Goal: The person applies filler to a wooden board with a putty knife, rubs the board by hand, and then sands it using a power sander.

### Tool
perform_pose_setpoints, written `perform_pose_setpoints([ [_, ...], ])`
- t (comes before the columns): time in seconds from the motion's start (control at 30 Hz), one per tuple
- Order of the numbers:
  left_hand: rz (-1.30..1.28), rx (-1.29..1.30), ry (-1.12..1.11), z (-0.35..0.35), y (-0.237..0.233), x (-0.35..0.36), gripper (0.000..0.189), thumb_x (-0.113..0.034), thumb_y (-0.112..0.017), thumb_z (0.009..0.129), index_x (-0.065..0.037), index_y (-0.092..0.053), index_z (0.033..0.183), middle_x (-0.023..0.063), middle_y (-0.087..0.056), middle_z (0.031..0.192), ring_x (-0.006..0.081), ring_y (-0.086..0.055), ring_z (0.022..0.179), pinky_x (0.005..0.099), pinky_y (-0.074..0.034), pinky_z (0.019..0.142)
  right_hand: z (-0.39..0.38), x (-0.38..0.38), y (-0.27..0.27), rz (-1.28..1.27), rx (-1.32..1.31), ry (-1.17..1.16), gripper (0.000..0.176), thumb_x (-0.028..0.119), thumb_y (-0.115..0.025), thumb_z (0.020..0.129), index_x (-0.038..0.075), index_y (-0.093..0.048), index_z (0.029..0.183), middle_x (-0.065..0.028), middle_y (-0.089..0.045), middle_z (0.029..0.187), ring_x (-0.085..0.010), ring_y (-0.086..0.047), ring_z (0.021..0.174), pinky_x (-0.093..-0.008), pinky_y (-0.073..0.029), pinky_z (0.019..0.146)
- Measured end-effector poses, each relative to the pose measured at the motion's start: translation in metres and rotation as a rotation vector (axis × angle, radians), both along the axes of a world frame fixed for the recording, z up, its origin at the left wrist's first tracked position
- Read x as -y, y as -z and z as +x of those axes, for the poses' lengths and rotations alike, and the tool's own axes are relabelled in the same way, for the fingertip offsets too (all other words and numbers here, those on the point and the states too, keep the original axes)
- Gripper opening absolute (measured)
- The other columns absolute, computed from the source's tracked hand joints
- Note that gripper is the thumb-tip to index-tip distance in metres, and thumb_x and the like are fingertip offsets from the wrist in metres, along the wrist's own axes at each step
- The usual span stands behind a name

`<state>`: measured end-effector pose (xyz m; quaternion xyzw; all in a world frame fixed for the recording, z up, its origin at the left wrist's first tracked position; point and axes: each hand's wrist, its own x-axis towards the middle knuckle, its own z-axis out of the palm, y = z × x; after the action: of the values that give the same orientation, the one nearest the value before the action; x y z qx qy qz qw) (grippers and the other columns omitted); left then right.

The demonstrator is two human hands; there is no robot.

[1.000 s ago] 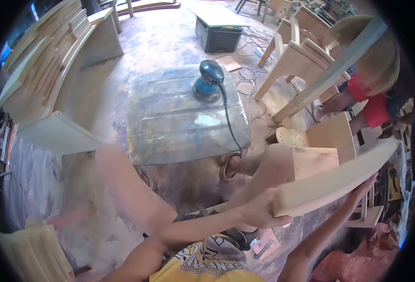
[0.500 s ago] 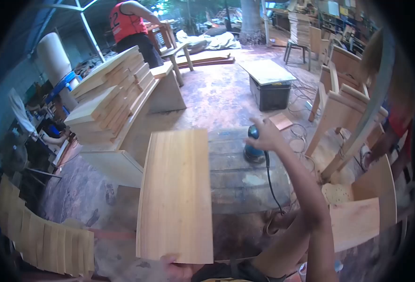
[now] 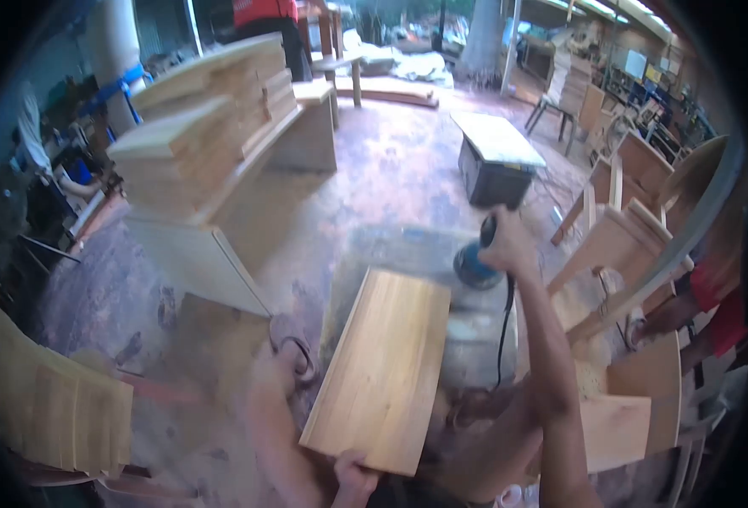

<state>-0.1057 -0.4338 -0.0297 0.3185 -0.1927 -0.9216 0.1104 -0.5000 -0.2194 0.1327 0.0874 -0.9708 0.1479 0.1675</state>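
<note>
A flat rectangular wooden board (image 3: 382, 368) lies slanted in front of me, its far end overlapping the low worn work surface (image 3: 358, 247). My left hand (image 3: 354, 477) grips the near edge of the board, thumb on top. Just beyond the board's far right corner, my right hand (image 3: 511, 245) is wrapped round the upright black grip of a blue power sander (image 3: 473, 265). The sander appears tilted over the far right part of the work surface. Its black cord (image 3: 504, 334) hangs down beside my right forearm.
Boards are stacked (image 3: 196, 127) on a low bench (image 3: 221, 271) at left; more boards (image 3: 73, 415) stand at lower left. A black crate (image 3: 492, 178) with a flat lid is ahead. Wooden chair frames (image 3: 619, 229) and a person in red (image 3: 721, 305) are at right; another person (image 3: 264, 10) stands behind the stack.
The board has swung right and now slants over the work surface. My right hand has closed round the sander and raised it off the surface, tilting it. My view has shifted too.
</note>
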Motion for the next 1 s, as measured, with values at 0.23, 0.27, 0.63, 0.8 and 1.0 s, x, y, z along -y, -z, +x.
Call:
perform_pose_setpoints([
  [0.23,0.151,-0.080,0.402,-0.025,0.067,-0.022,0.027,-0.007,-0.066,0.093,-0.007,-0.063,0.120,0.0073,-0.069,0.114,0.0220,-0.067,0.110,0.0414,-0.057,0.095,0.044,0.030,-0.009,0.052,0.140,-0.106,0.066,0.031,-0.074,0.064,0.007,-0.057,0.123,-0.0236,-0.069,0.109,-0.0404,-0.066,0.104,-0.0462,-0.053,0.090],
  [0.27,0.141,-0.123,0.408,-0.023,0.071,-0.025,0.038,-0.006,-0.066,0.093,-0.008,-0.060,0.130,0.0084,-0.068,0.122,0.0230,-0.067,0.115,0.0420,-0.057,0.097,0.049,0.038,-0.002,0.058,0.207,-0.106,0.065,0.031,-0.075,0.064,0.007,-0.058,0.122,-0.0235,-0.069,0.108,-0.0398,-0.067,0.104,-0.0456,-0.053,0.089],
  [0.63,0.095,0.007,0.339,-0.010,0.082,-0.052,0.054,-0.001,-0.064,0.093,-0.009,-0.048,0.143,0.0086,-0.059,0.137,0.0221,-0.055,0.131,0.0394,-0.045,0.112,0.006,0.094,0.035,0.281,0.080,-0.019,0.055,0.035,-0.077,0.071,0.017,-0.059,0.120,-0.0184,-0.065,0.116,-0.0409,-0.067,0.104,-0.0484,-0.054,0.088],
  [0.8,-0.355,-0.022,0.319,-0.001,0.098,-0.062,0.033,0.001,-0.070,0.089,0.001,-0.063,0.121,0.0093,-0.067,0.118,0.0209,-0.065,0.109,0.0373,-0.052,0.098,-0.027,0.135,0.035,0.302,0.112,-0.068,0.052,0.038,-0.078,0.072,0.022,-0.063,0.119,-0.0179,-0.066,0.118,-0.0407,-0.069,0.102,-0.0494,-0.057,0.084],
  [1.0,-0.210,0.037,0.400,-0.013,0.084,-0.061,0.032,-0.013,-0.076,0.088,0.005,-0.065,0.113,0.0100,-0.068,0.110,0.0195,-0.065,0.101,0.0345,-0.052,0.090,-0.052,0.185,0.023,0.300,0.085,-0.084,0.043,0.018,-0.068,0.075,0.010,-0.066,0.118,-0.0238,-0.072,0.100,-0.0437,-0.070,0.090,-0.0476,-0.055,0.082],
])
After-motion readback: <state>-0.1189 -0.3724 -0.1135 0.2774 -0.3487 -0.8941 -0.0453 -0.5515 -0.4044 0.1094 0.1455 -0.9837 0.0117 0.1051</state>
